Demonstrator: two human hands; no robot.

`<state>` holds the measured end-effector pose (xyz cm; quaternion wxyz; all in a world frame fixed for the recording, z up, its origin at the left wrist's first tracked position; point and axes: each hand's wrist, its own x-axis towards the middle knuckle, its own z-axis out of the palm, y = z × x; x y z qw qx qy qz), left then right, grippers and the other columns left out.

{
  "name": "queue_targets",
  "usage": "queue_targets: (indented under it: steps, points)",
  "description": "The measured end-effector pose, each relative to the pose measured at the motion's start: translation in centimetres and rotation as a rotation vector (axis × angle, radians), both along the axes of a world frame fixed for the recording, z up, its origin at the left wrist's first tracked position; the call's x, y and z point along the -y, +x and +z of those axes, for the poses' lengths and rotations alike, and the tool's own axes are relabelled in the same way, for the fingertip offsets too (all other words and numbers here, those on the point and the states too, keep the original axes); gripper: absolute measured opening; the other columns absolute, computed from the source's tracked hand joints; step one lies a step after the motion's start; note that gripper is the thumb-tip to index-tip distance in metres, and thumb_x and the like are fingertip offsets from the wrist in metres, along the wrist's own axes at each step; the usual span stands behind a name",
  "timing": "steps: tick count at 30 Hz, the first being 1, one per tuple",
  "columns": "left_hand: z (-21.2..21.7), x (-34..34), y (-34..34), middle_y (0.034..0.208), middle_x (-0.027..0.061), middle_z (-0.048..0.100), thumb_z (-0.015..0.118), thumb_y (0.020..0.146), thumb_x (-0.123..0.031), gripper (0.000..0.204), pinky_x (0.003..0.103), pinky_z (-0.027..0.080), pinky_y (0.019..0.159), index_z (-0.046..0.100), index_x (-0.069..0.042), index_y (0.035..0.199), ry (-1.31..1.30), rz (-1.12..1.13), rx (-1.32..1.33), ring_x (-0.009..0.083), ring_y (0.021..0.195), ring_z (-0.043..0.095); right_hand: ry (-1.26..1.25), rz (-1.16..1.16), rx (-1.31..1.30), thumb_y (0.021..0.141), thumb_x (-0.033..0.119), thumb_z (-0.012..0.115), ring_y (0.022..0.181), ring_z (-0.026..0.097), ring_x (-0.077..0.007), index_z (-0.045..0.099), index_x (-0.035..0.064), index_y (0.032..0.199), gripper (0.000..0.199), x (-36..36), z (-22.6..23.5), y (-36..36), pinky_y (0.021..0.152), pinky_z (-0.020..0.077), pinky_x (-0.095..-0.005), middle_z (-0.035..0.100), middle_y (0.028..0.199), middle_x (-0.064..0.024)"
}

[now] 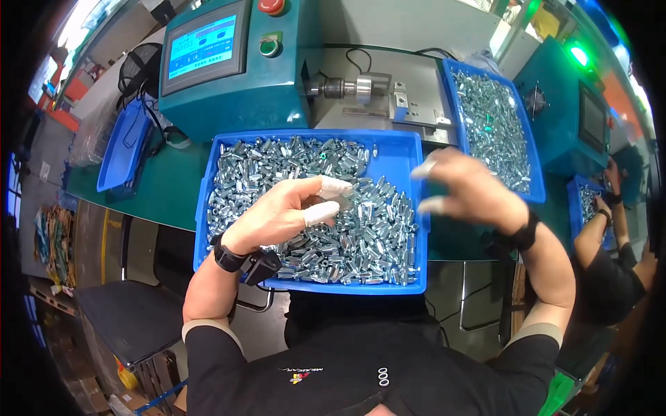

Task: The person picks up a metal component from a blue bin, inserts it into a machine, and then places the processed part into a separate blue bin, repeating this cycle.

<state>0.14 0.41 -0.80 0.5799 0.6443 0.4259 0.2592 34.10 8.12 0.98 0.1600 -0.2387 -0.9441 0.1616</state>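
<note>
A: Head view. Left hand?
B: The left hand (274, 213) is above the large blue tray (395, 166), hiding some of the metal parts (347, 260) heaped inside. Its fingers are narrow, thumb and forefinger in white covers (320, 213); cannot tell whether a part sits between.
A: And the right hand (479, 191)?
B: Blurred, at the tray's right edge, masking a stretch of rim. Thumb and forefinger wide apart.
A: Surroundings?
B: Beyond the tray on the green desk (170, 180): teal machine (229, 114), lit screen (205, 52), spindle (334, 87) to its right. Past the right hand, a second tray (453, 93) of similar parts. Far right, a co-worker's forearm (591, 232).
</note>
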Motion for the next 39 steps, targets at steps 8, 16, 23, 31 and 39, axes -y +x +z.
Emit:
queue_targets:
  steps: [8,16,23,31,39]
  points:
    - [0.0,0.2,-0.2,0.123,0.0073,0.073,0.062,0.104,-0.018,0.042,0.030,0.054,0.087,0.058,-0.003,0.143,-0.005,0.035,0.057,0.0114,0.094,0.067,0.012,0.296,0.296,0.075,0.016,0.080,0.102,0.058,-0.0337,0.065,0.0096,0.114,0.042,7.0,-0.6,-5.1,0.088,0.0467,-0.0450,0.058,0.110,-0.0141]
    - [0.2,0.9,-0.3,0.121,0.0061,0.073,0.060,0.105,-0.019,0.040,0.029,0.053,0.088,0.059,-0.004,0.143,0.083,0.007,-0.099,0.0115,0.095,0.067,0.117,0.219,0.328,0.080,0.013,0.069,0.102,0.060,-0.0327,0.070,0.0082,0.093,0.014,3.6,-2.3,-7.1,0.087,0.0473,-0.0452,0.059,0.104,-0.0147]
    - [-1.3,-0.6,0.0,0.119,0.0054,0.072,0.060,0.105,-0.018,0.039,0.029,0.054,0.089,0.060,-0.004,0.142,0.044,-0.021,-0.034,0.0112,0.095,0.067,0.320,-0.049,0.237,0.077,0.011,0.069,0.100,0.061,-0.0344,0.072,0.0079,0.085,0.008,-2.2,-5.3,-6.6,0.082,0.0510,-0.0472,0.063,0.098,-0.0146]
    - [-0.5,-0.3,0.1,0.119,0.0034,0.071,0.060,0.105,-0.016,0.038,0.029,0.054,0.089,0.061,-0.003,0.141,0.010,0.046,-0.080,0.0093,0.093,0.066,0.059,-0.150,0.056,0.081,0.013,0.075,0.097,0.066,-0.0344,0.075,0.0093,0.092,0.012,-3.8,-6.0,-5.4,0.083,0.0540,-0.0480,0.065,0.096,-0.0114]
    - [-0.7,0.0,0.0,0.116,0.0077,0.074,0.065,0.103,-0.021,0.040,0.030,0.055,0.088,0.062,-0.002,0.138,0.022,0.058,-0.042,0.0129,0.091,0.068,-0.004,-0.082,-0.010,0.085,0.014,0.074,0.096,0.066,-0.0342,0.072,0.0085,0.096,0.013,-3.9,-5.5,-4.6,0.083,0.0536,-0.0472,0.065,0.094,-0.0113]
